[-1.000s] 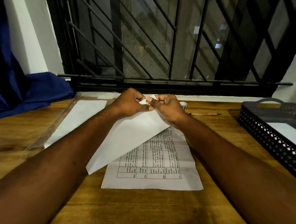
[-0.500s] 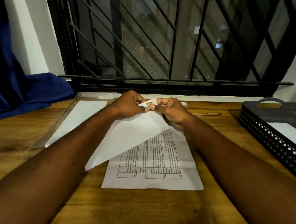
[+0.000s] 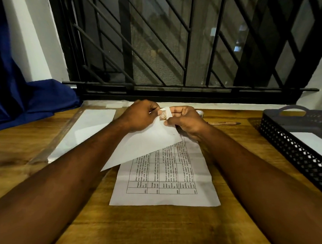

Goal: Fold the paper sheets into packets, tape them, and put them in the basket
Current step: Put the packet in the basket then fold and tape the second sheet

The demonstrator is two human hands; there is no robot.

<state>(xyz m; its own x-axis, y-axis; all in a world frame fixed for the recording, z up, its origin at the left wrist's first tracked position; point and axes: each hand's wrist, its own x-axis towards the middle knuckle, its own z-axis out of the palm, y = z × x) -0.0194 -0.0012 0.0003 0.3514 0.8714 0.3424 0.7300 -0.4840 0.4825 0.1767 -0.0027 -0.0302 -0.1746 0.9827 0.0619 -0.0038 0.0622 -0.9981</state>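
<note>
Drawn up toward the hands since 1 s earlier: near corner of folded sheet (image 3: 144,145), far corner pinched by both left hand (image 3: 139,115) and right hand (image 3: 186,120). Long axis slanting from pinch toward left forearm. Basket (image 3: 296,152) well right of right hand, nearer it.

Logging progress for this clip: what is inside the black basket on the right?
One flat white paper lies inside the basket. Whether it is taped cannot be told; the basket's right part runs out of frame.

Tilted blank white sheet (image 3: 144,143) raised over flat printed sheet (image 3: 165,177), black mesh basket (image 3: 296,152) at right
</note>
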